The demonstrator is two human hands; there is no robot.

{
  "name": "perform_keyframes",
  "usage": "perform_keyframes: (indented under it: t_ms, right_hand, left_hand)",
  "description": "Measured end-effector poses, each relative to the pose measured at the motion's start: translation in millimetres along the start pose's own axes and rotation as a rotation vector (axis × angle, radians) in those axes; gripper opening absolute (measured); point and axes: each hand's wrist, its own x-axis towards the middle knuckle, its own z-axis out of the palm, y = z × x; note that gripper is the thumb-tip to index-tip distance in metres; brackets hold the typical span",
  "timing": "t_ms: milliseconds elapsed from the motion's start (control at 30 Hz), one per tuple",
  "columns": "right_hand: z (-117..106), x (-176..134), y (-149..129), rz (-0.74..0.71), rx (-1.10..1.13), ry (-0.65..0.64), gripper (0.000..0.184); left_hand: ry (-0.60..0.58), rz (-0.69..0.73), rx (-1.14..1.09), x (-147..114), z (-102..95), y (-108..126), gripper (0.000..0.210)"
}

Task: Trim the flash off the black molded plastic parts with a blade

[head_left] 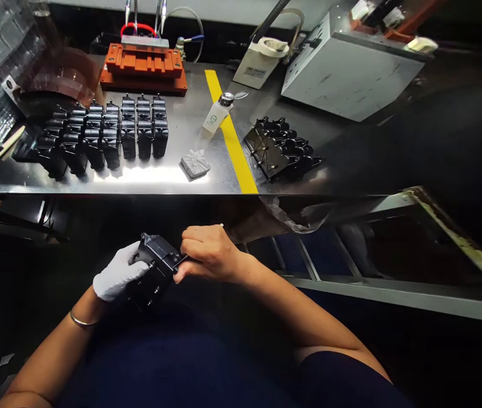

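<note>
In a white glove, my left hand is closed around a black moulded plastic housing, held tilted in front of my body below the table edge. Small shiny pins stand out from the housing's near face. My bare right hand is closed at the housing's right upper edge. A thin dark tool pokes out between its thumb and fingers and meets the housing; most of it is hidden in the fist. A small white end shows above the knuckles, and I cannot tell whether it belongs to that tool.
Rows of black housings stand on the metal table; more lie right of a yellow tape strip. Between them are a pump bottle and a folded grey cloth. Behind sits an orange fixture. A metal frame stands right.
</note>
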Motion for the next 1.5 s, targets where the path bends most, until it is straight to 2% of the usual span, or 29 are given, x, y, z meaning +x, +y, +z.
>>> perform_keyframes:
  t_ms: [133, 200, 300, 333, 400, 433, 467, 500, 567, 600, 633, 667, 700, 767, 800, 867, 900, 1000, 1133, 1233, 1400, 1500]
  right_hand:
    - [-3, -8, 5, 0.04, 0.229, -0.179, 0.059]
    - [-5, -12, 7, 0.07, 0.402, -0.199, 0.06]
    - [-6, -12, 7, 0.269, 0.59, -0.105, 0.056]
    - [-5, -10, 5, 0.359, 0.615, -0.116, 0.053]
    - [-1, -5, 2, 0.513, 0.624, -0.223, 0.045]
    - [3, -3, 1, 0.58, 0.619, -0.274, 0.041]
    - [7, -3, 2, 0.646, 0.614, -0.287, 0.037]
    - [11, -3, 3, 0.715, 0.61, -0.248, 0.036]
    - [19, -7, 9, 0.856, 0.614, -0.052, 0.039]
    - [24, -9, 11, 0.917, 0.629, 0.066, 0.042]
    - [29, -12, 13, 0.967, 0.65, 0.175, 0.044]
    - [35, -13, 14, 1.006, 0.672, 0.261, 0.047]
    - [41, -14, 12, 1.035, 0.693, 0.314, 0.048]
    - [55, -13, 6, 1.044, 0.734, 0.299, 0.047]
    - [62, -12, 2, 1.026, 0.757, 0.256, 0.046]
    - [73, -11, -4, 1.002, 0.804, 0.231, 0.045]
    - [77, -11, -6, 1.007, 0.819, 0.274, 0.045]
    - [82, -16, -5, 1.01, 0.818, 0.461, 0.043]
    - [82, -23, -4, 0.858, 0.693, 0.43, 0.033]
    - [82, -22, -6, 0.799, 0.541, 0.483, 0.03]
    - [83, -15, -12, 0.803, 0.584, 0.546, 0.018]
    - [82, -13, -12, 0.728, 0.577, 0.591, 0.011]
  left_hand:
    - [-0.021, -0.012, 0.0, -2, -3.5, 2, 0.065]
    - [-0.017, -0.009, 0.026, -3, -7.0, 5, 0.064]
    - [-0.033, -0.012, 0.124, -2, -10.3, 16, 0.06]
    - [-0.045, -0.019, 0.181, -2, -10.5, 21, 0.058]
    - [-0.056, -0.016, 0.302, 1, -10.2, 29, 0.053]
    - [-0.025, 0.007, 0.351, 2, -10.1, 31, 0.051]
    - [0.059, 0.051, 0.386, 4, -10.3, 33, 0.049]
    - [0.208, 0.115, 0.402, 6, -10.8, 33, 0.047]
    - [0.64, 0.261, 0.328, 9, -12.4, 31, 0.052]
    - [0.836, 0.297, 0.217, 10, -12.6, 28, 0.058]
    - [0.948, 0.283, 0.058, 11, -11.8, 26, 0.061]
    - [0.953, 0.218, -0.139, 13, -9.7, 24, 0.062]
    - [0.867, 0.118, -0.352, 14, -6.2, 22, 0.057]
    - [0.614, -0.103, -0.733, 16, 3.8, 21, 0.036]
    - [0.554, -0.174, -0.879, 18, 9.2, 21, 0.026]
    - [0.572, -0.24, -1.075, 21, 18.0, 24, 0.02]
    - [0.607, -0.256, -1.123, 22, 20.8, 26, 0.021]
    - [0.638, -0.304, -1.143, 21, 24.1, 32, 0.02]
    - [0.623, -0.348, -1.148, 16, 26.2, 36, 0.021]
    - [0.58, -0.357, -1.166, 13, 28.9, 35, 0.022]
    - [0.531, -0.375, -1.183, 11, 30.7, 35, 0.022]
    - [0.49, -0.389, -1.198, 11, 30.7, 35, 0.022]
